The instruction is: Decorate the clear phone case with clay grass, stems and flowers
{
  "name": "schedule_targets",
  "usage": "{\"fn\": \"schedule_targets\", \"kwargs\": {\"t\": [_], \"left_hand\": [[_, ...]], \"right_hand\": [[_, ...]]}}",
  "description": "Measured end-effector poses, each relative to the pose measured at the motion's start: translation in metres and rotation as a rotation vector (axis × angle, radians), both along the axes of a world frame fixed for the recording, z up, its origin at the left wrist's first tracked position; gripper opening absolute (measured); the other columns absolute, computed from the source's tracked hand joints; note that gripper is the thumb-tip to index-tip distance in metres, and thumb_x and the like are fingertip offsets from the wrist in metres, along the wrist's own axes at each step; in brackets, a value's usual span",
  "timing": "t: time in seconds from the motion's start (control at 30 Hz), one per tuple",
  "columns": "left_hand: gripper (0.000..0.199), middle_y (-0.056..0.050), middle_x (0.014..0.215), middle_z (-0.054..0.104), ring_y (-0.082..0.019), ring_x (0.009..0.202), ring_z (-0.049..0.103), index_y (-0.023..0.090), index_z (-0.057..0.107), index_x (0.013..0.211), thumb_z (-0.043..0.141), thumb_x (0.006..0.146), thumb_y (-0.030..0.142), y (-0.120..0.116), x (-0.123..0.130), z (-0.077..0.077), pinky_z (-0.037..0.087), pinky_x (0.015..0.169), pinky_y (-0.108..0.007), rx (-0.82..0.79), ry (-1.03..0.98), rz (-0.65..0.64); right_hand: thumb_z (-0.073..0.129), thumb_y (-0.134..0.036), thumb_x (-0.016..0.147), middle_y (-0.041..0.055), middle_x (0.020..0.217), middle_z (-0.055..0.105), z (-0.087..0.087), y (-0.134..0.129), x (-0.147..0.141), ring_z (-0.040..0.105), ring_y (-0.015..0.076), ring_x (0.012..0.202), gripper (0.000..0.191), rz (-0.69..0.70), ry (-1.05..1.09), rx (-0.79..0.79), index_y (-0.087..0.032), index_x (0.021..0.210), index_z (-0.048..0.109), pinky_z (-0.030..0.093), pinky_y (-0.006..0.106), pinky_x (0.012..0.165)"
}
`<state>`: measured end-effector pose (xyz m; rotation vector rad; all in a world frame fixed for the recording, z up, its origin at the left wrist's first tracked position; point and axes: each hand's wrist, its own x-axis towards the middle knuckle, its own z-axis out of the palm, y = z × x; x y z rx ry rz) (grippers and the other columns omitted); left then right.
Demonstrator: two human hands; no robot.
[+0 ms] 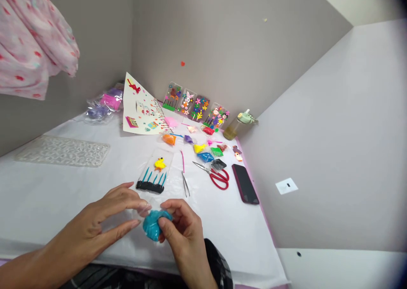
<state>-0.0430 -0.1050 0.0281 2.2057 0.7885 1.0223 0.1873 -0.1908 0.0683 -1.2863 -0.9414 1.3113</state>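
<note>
A small clear bag of turquoise clay [151, 225] is pinched between the thumb and fingers of my right hand [182, 229], near the table's front edge. To its left my left hand [108, 217] has thumb and fingers apart, its fingertips close against the bag's clear plastic edge. Just beyond my hands lies a clear phone case [165, 157] with a yellow clay duck [160, 164], turquoise blades and a black strip along its near end. Tweezers [185, 184] and a thin pink stick [182, 161] lie to the right of the case.
Red-handled scissors [219, 179] and a phone [244, 184] lie on the right. Several bagged clays, one orange [169, 139], are spread behind. Decorated cases [187, 101] lean on the wall beside a bottle [238, 126]. A textured clear sheet [63, 151] and an open sketchbook [140, 111] are left.
</note>
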Motion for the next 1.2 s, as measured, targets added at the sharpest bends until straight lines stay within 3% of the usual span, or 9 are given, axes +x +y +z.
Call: {"fn": "schedule_targets", "kwargs": {"t": [0.17, 0.23, 0.37, 0.63, 0.73, 0.87, 0.97, 1.07, 1.2], "left_hand": [[0.017, 0.011, 0.119, 0.082, -0.012, 0.120, 0.077, 0.038, 0.072, 0.124, 0.067, 0.109, 0.032, -0.007, 0.006, 0.008, 0.031, 0.139, -0.023, 0.003, -0.003, -0.056], [0.017, 0.011, 0.116, 0.080, -0.012, 0.118, 0.075, 0.036, 0.069, 0.122, 0.061, 0.110, 0.027, -0.016, 0.012, 0.008, 0.028, 0.140, -0.024, -0.023, -0.010, -0.074], [0.022, 0.009, 0.110, 0.078, -0.013, 0.112, 0.075, 0.034, 0.066, 0.117, 0.049, 0.113, 0.022, -0.026, 0.020, 0.005, 0.031, 0.139, -0.027, -0.053, -0.044, -0.132], [0.010, 0.002, 0.113, 0.080, -0.023, 0.124, 0.076, 0.036, 0.077, 0.114, 0.071, 0.107, 0.040, -0.016, 0.005, -0.005, 0.056, 0.114, -0.022, -0.089, -0.032, -0.012], [0.017, 0.000, 0.112, 0.077, -0.018, 0.103, 0.078, 0.033, 0.079, 0.102, 0.064, 0.110, 0.036, -0.017, 0.005, 0.007, 0.060, 0.097, -0.016, -0.140, 0.021, -0.091], [0.020, 0.001, 0.126, 0.077, -0.016, 0.114, 0.078, 0.034, 0.079, 0.111, 0.059, 0.112, 0.031, -0.014, 0.005, 0.013, 0.056, 0.103, -0.012, -0.143, 0.030, -0.133], [0.025, 0.002, 0.133, 0.080, -0.016, 0.120, 0.079, 0.036, 0.079, 0.117, 0.055, 0.115, 0.029, -0.013, 0.003, 0.000, 0.056, 0.106, -0.013, -0.188, 0.047, -0.217], [0.023, -0.001, 0.140, 0.080, -0.022, 0.128, 0.077, 0.035, 0.076, 0.124, 0.056, 0.115, 0.042, -0.021, 0.005, -0.021, 0.059, 0.111, -0.022, -0.383, -0.006, -0.232], [0.061, -0.003, 0.121, 0.082, -0.027, 0.108, 0.078, 0.032, 0.068, 0.142, 0.076, 0.096, 0.070, -0.034, 0.013, -0.038, 0.065, 0.095, -0.028, -0.650, -0.150, -0.207]], "right_hand": [[0.095, -0.050, 0.086, 0.0034, 0.105, 0.076, 0.002, -0.002, 0.003, 0.067, 0.0232, 0.101, 0.040, 0.025, -0.118, 0.056, -0.026, 0.116, 0.083, 0.052, 0.032, 0.089], [0.098, -0.047, 0.082, 0.0023, 0.108, 0.075, 0.001, -0.003, 0.001, 0.064, 0.0226, 0.100, 0.049, 0.106, -0.101, 0.037, -0.026, 0.123, 0.081, 0.049, 0.032, 0.089], [0.086, -0.037, 0.088, -0.0014, 0.093, 0.070, -0.004, -0.002, -0.007, 0.057, 0.0180, 0.082, 0.040, 0.192, -0.055, 0.032, -0.025, 0.124, 0.079, 0.045, 0.029, 0.076], [0.073, -0.016, 0.088, 0.0018, 0.099, 0.081, -0.011, -0.010, -0.011, 0.069, 0.0212, 0.088, 0.028, 0.032, -0.287, 0.142, -0.026, 0.112, 0.083, 0.051, 0.028, 0.076], [0.073, -0.009, 0.088, 0.0023, 0.110, 0.083, -0.010, -0.011, -0.008, 0.073, 0.0218, 0.097, 0.040, 0.026, -0.352, 0.216, -0.028, 0.123, 0.082, 0.055, 0.028, 0.084], [0.080, -0.010, 0.089, 0.0041, 0.121, 0.083, -0.003, -0.007, -0.002, 0.077, 0.0225, 0.113, 0.027, 0.165, -0.273, 0.403, -0.027, 0.110, 0.081, 0.057, 0.029, 0.099], [0.083, -0.013, 0.093, 0.0047, 0.116, 0.082, 0.000, -0.006, 0.004, 0.078, 0.0218, 0.112, 0.013, 0.231, -0.314, 0.427, -0.025, 0.093, 0.079, 0.056, 0.029, 0.100], [0.084, -0.011, 0.091, 0.0027, 0.102, 0.076, 0.001, -0.009, 0.007, 0.076, 0.0189, 0.095, 0.015, 0.277, -0.412, 0.346, -0.024, 0.087, 0.080, 0.055, 0.026, 0.085], [0.085, -0.015, 0.094, 0.0022, 0.098, 0.072, 0.005, -0.010, 0.010, 0.073, 0.0170, 0.089, 0.012, 0.257, -0.390, 0.391, -0.023, 0.086, 0.081, 0.054, 0.025, 0.078]]}}
